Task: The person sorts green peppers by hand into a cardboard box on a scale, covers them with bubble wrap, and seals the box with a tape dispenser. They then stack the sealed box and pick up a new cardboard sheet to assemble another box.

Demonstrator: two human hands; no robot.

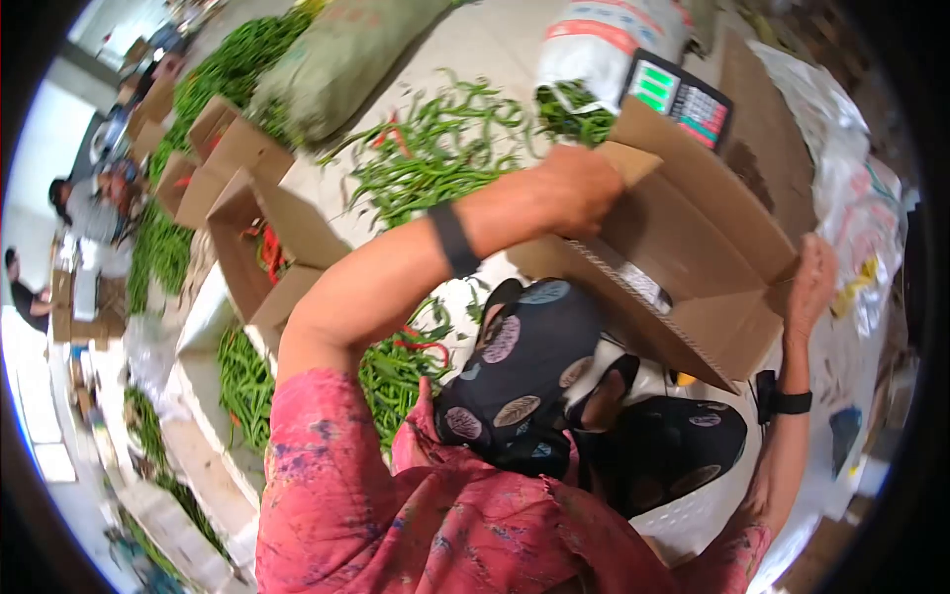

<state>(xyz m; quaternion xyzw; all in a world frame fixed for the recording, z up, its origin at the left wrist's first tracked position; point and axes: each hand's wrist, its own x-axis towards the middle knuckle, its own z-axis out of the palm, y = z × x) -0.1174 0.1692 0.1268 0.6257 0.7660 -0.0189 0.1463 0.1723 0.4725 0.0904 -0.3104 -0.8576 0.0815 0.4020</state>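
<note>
I hold an open brown cardboard box (712, 238) in front of my knees with both hands. My left hand (579, 188), a black band on its wrist, grips the box's upper flap edge. At the box's right corner, my right hand (813, 282) presses flat against the side; a black watch sits on that wrist. Something pale lies inside the box, mostly hidden. My pink sleeves and dark patterned trousers (524, 376) fill the lower part of the view.
Green chillies (435, 148) with a few red ones are spread over the floor. Several open cardboard boxes (237, 178) stand to the left. A weighing scale display (683, 94), a white sack (604, 40) and a green sack (336, 59) lie beyond. Other people (79, 208) sit far left.
</note>
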